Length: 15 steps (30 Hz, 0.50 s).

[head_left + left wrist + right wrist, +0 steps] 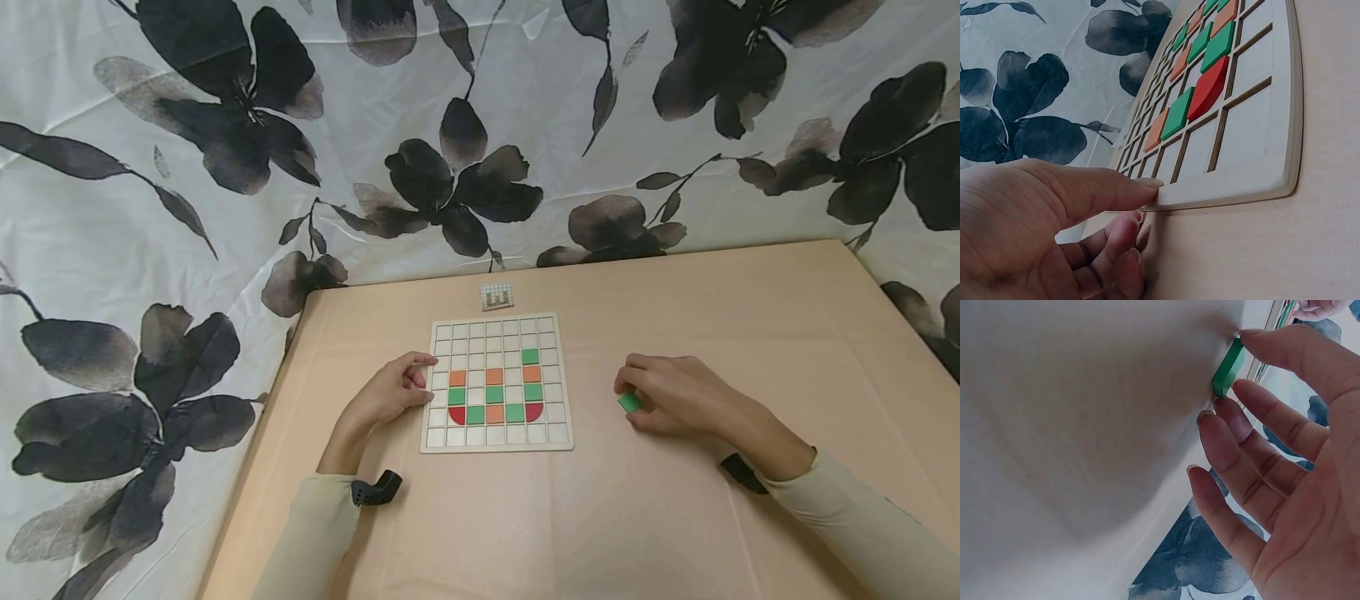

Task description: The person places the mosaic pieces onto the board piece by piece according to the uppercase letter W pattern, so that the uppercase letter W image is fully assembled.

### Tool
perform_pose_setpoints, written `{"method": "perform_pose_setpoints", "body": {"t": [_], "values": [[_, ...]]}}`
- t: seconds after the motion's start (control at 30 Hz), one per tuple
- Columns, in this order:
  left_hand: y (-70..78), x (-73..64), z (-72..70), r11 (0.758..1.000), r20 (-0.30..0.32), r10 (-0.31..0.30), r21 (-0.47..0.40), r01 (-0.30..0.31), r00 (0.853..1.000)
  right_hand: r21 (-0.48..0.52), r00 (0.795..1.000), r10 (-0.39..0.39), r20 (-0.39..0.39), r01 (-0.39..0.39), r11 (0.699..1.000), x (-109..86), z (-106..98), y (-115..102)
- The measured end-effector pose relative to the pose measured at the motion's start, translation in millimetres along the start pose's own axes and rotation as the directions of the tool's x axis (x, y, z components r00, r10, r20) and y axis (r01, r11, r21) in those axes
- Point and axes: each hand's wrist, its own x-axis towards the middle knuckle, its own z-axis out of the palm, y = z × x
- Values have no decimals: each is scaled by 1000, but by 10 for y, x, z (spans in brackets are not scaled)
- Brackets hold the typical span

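A white grid board (497, 442) lies on the table, with green, orange and red tiles set in its squares. At its left edge is my left hand (386, 390); thumb and index finger touch the border, spread apart along it. In the left wrist view the thumb (1104, 190) lies on the rim, and the other fingers bend below it. Well to the right of the board, my right hand (675, 396) pinches a green tile (630, 402) just above the table. The right wrist view shows this green tile (1229, 369) between thumb and fingertips, the remaining fingers spread.
Behind the board lies a small card (497, 296) with a printed grid pattern. The pale wooden table (600, 525) ends at the back against a white cloth (360, 108) with dark flowers. A black band (377, 488) sits at the left wrist.
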Motion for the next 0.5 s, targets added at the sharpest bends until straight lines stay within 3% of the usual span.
{"method": "perform_pose_setpoints", "body": {"t": [0.5], "values": [[-9,-6,5,1000,-4,2,1,-2,1000,-6,1000,-15,-3,15,1000,11,13,14]]}}
